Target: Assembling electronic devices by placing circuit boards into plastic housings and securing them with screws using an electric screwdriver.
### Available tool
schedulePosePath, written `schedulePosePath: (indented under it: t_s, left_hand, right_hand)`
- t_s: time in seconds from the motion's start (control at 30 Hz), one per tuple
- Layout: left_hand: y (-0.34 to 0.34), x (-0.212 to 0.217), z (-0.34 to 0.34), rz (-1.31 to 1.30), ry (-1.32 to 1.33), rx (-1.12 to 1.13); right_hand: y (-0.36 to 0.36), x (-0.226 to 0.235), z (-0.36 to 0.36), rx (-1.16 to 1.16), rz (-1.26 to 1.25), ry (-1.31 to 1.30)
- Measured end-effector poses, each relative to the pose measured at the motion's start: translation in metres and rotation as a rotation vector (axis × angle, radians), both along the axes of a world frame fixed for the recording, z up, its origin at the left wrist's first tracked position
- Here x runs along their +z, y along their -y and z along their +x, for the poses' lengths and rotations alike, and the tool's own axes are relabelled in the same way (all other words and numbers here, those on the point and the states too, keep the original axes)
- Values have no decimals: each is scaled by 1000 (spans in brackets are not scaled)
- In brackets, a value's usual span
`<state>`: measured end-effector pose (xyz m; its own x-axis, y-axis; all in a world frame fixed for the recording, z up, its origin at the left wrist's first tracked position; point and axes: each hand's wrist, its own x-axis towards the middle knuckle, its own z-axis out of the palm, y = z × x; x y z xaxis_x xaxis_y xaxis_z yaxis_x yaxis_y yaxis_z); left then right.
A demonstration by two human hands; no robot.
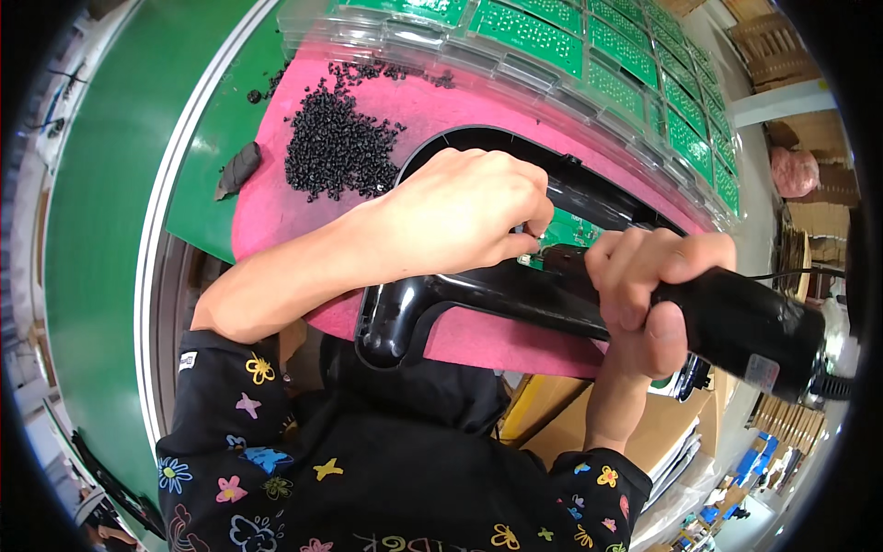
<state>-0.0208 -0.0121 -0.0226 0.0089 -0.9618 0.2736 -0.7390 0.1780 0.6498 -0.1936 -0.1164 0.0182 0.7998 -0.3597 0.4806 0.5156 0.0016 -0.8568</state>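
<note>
My right hand (658,267) is wrapped round a black electric screwdriver (750,327), which lies sideways with its tip end toward the left. Under both hands is a long black plastic housing (395,317) with a raised rim. A green circuit board (568,230) shows inside the housing, partly covered by my hands. My left hand (478,207) is closed over the housing, thumb and fingers pinched together beside the board and the screwdriver's tip end. What the pinch holds, if anything, is hidden.
A pile of small black screws (336,143) lies on the pink mat (262,216) at the left. Clear plastic trays (524,69) of green circuit boards stand along the far side. A dark grey lump (241,170) sits by the mat's edge. Cardboard boxes (635,419) are at the lower right.
</note>
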Motion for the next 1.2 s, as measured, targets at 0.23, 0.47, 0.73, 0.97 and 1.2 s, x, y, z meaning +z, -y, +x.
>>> schedulePosePath:
  t_s: [0.23,0.47,0.73,0.97,1.2]
  left_hand:
    - [7,-3,-2,-91,-58,-106]
    - [6,-2,-1,-164,-175,-140]
    - [6,3,-5,5,-52,-69]
    - [7,1,-6,14,-2,-72]
    - [5,2,-6,13,27,-71]
  right_hand:
    - [12,12,-12,-80,-13,178]
    - [10,14,-15,-66,95,290]
    - [47,34,-40,-95,87,220]
    - [63,31,-51,-152,57,153]
    - [64,27,-48,-155,11,117]
